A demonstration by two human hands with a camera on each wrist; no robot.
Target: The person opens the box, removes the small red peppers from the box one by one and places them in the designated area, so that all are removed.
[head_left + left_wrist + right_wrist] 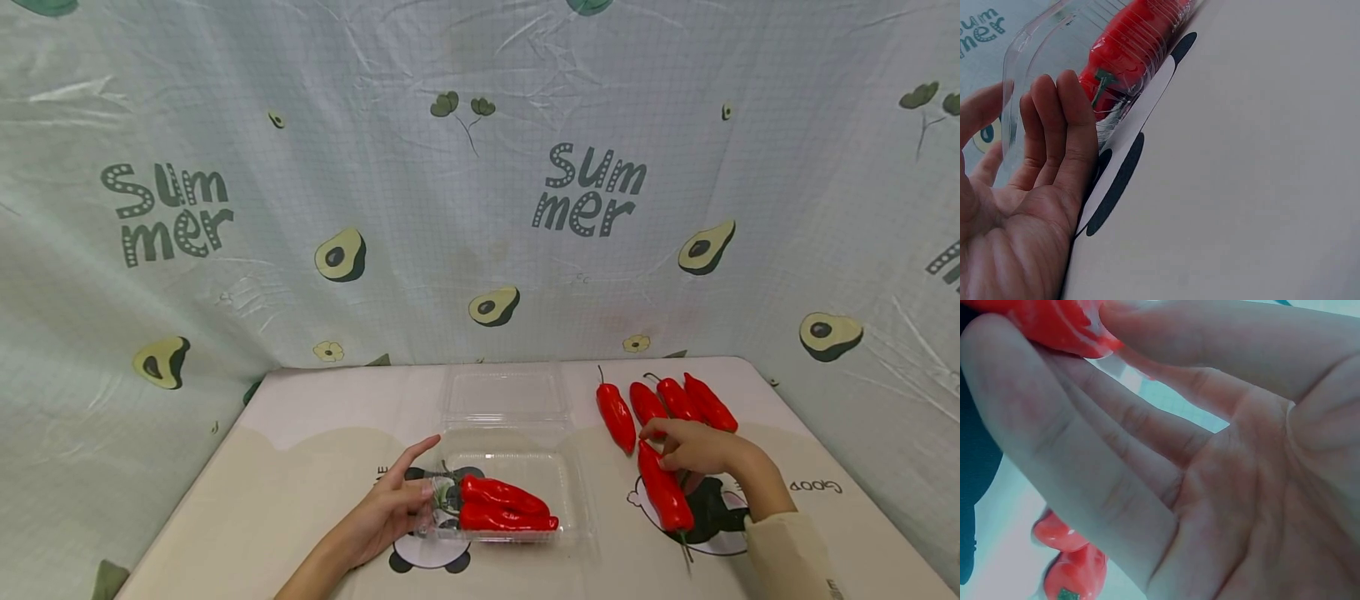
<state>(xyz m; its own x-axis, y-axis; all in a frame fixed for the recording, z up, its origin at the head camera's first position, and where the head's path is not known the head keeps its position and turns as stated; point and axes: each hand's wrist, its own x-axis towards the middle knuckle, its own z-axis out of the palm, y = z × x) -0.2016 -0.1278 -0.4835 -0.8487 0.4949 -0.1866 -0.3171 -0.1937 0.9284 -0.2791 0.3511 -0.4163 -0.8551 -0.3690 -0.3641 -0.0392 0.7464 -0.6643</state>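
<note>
At the left end of a clear plastic box [572,492], my left hand [386,508] holds its side wall, with the thumb tip at the rim and one finger stretched along the far corner. In the left wrist view, fingers [1075,125] lie against the outside of that end. Two red peppers [506,504] lie side by side in the box. My right hand [697,454] pinches another red pepper [663,492] near its tip; its green stem points toward me. The right wrist view shows this pepper [1066,328] between thumb and fingers, mostly out of frame.
The clear lid [506,396] lies folded back behind the box. Several loose red peppers [617,417] lie at the back right, beyond my right hand. A printed cloth [420,250] stands up along the table's [270,492] back edge.
</note>
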